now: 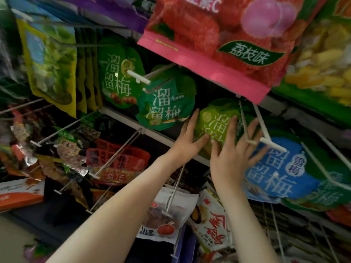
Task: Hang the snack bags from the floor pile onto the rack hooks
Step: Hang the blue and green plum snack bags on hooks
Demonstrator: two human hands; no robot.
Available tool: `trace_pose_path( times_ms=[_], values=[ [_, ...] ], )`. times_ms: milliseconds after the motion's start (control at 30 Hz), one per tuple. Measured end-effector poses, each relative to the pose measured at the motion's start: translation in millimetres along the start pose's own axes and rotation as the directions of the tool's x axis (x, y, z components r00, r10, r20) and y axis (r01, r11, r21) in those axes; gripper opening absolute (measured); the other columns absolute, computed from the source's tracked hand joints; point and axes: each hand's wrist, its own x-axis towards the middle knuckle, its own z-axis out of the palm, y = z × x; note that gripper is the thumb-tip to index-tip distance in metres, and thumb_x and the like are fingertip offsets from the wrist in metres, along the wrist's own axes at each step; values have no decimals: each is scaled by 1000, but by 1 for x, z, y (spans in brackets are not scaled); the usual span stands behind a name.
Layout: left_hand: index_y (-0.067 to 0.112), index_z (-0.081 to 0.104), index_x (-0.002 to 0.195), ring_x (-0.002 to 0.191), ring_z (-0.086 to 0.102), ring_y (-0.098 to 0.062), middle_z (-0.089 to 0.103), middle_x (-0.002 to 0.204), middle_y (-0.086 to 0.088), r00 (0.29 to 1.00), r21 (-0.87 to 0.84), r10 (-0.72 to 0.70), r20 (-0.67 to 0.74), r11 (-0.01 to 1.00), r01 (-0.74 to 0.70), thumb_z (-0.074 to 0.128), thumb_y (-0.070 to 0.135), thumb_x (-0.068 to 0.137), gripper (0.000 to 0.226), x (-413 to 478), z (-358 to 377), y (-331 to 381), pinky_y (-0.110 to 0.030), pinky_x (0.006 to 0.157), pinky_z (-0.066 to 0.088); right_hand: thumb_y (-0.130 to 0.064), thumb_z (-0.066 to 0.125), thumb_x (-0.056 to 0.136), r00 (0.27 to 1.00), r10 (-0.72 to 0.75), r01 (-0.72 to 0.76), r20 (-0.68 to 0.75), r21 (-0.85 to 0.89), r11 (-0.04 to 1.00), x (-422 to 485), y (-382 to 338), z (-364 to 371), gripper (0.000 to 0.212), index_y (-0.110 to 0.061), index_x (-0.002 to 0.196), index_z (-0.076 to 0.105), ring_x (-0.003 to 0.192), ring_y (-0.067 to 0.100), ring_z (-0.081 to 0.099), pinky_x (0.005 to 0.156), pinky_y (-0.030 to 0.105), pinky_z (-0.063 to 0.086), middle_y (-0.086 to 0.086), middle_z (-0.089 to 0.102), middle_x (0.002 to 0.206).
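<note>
Lime-green and glossy, the snack bag (218,128) sits right between both hands, pressed toward the back of the rack. Left hand (188,137) cups its left edge, fingers long and upward, thumb laid across the lower front; right hand (235,150) lies flat on the bag's right half, fingers splayed wide. Neither grip is closed round it: both are open palms steadying the bag, touching it rather than pinching.

Now the relation that matters: the white wire hook (264,130) runs forward and down just to the right of the bag, its tip bar ending above the blue snack bag (273,175) next door. That puts the right hand nearer the hook (its fingers almost brush the wire). Whether the bag's hang hole is already on the wire I cannot tell, since the pink lychee bag (218,48) overhead hides the bag's top. My read: it is being seated and squared up against the back.
</note>
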Motion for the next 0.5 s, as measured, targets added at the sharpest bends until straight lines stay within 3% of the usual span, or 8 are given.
trace_pose_path(
  times_ms=[200, 300, 400, 500],
  values=[
    [58, 6, 140, 141, 21, -20, 17, 155, -1, 999, -50, -34, -38, 998, 32, 53, 45, 80, 78, 9, 3, 5, -47, 115, 24, -46, 51, 92, 985, 33, -30, 167, -25, 999, 20, -3, 10, 82, -29, 149, -6, 141, 27, -22, 108, 52, -17, 1, -33, 145],
    [63, 11, 137, 139, 28, -19, 24, 153, -1, 999, -130, -25, -24, 991, 22, 56, 43, 77, 78, 4, 3, -1, -49, 112, 30, -46, 51, 91, 971, 28, -32, 238, 12, 999, 23, -5, 10, 89, -27, 147, -16, 138, 22, -29, 106, 48, -22, 1, -37, 143],
    [55, 13, 141, 134, 35, -14, 27, 150, -3, 998, -123, -4, -63, 992, -4, 49, 24, 89, 70, -15, 7, 3, -38, 110, 34, -51, 58, 85, 960, 54, -78, 275, 78, 994, 20, -9, 7, 101, -29, 145, -20, 141, 27, -23, 108, 51, -19, 6, -27, 153],
    [35, 14, 148, 129, 37, -10, 30, 146, -5, 992, -2, 93, -83, 996, -94, 38, 1, 94, 68, -38, 11, 6, -20, 105, 34, -58, 61, 78, 944, 19, -69, 328, 140, 988, 14, -9, 2, 110, -38, 137, -29, 141, 26, -25, 109, 54, -15, 4, -26, 154]
  ],
)
